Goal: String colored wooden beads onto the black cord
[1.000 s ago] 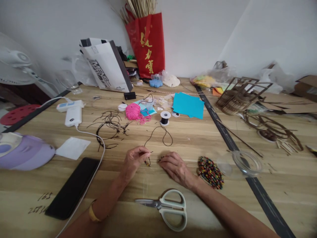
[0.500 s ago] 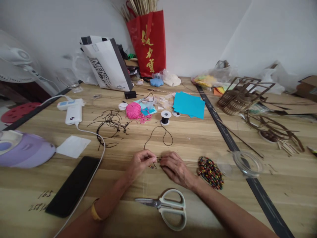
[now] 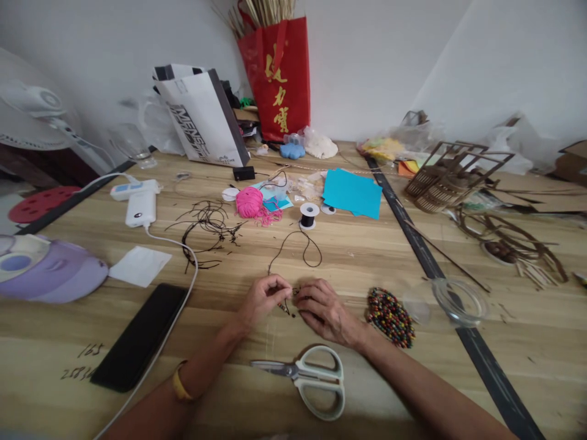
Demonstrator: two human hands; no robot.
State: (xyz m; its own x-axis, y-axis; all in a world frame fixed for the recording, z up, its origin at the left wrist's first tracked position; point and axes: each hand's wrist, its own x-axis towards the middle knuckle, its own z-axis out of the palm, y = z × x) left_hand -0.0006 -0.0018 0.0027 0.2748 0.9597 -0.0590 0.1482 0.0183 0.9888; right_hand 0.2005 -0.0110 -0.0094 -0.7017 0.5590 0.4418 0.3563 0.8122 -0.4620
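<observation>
My left hand [image 3: 266,297] pinches a thin black cord [image 3: 287,305] between thumb and forefinger. Several small coloured beads [image 3: 283,307] sit on the cord just below those fingertips. Close on the right, my right hand [image 3: 323,308] has its fingers bent down and drawn together near a dark bit at the fingertips, too small to make out. A single dark bead [image 3: 293,315] lies on the table between the hands. The cord runs up in a loop to a spool of black cord [image 3: 308,217]. Strands of multicoloured beads [image 3: 391,318] lie right of my right hand.
Scissors [image 3: 305,376] with pale handles lie just below the hands. A black case [image 3: 140,336] and a white cable [image 3: 190,287] are at left. Farther back are pink yarn [image 3: 249,202], blue sheets [image 3: 352,193] and black cord offcuts [image 3: 202,229]. A clear ring-shaped coil [image 3: 460,302] lies right.
The view has shifted slightly. A dark bead now shows on the table between my hands. My left hand still pinches the cord, and both hands stay in nearly the same place.
</observation>
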